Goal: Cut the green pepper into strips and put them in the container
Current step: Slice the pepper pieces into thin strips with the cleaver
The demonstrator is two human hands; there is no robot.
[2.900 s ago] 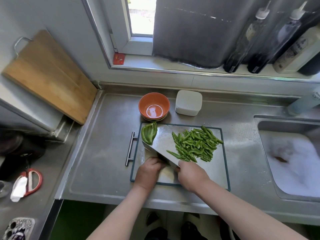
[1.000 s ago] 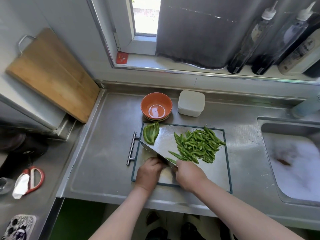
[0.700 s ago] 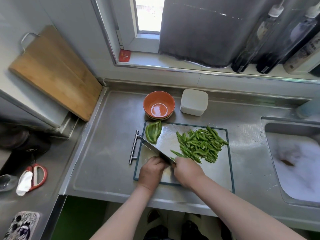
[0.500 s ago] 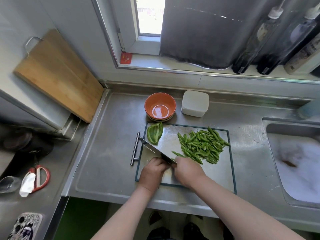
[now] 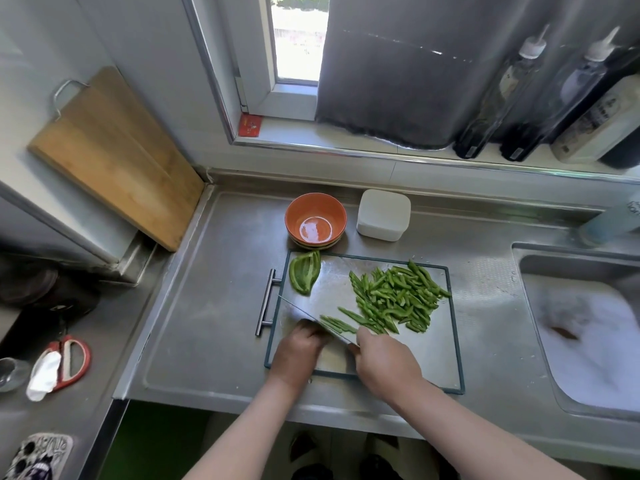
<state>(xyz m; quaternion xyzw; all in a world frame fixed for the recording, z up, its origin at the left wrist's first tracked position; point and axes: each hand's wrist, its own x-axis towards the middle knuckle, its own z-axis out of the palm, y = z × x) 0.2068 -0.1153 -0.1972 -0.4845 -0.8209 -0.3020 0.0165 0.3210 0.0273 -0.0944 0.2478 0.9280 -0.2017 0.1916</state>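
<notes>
Knife [image 5: 295, 307] in right grip [image 5: 384, 362], left grip [image 5: 298, 348] curled

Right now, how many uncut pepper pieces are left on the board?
1 visible: a pepper piece on the board, far left corner, near the orange bowl. The left hand may hide another by the knife.

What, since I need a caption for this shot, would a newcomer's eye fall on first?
The bright heap of green pepper strips on the right half of the cutting board, with one uncut pepper piece at its far-left corner. Next, the hands at the board's near edge: the right hand grips a knife whose blade runs beside the left hand. Behind the board sit an orange bowl and a white container.
</notes>
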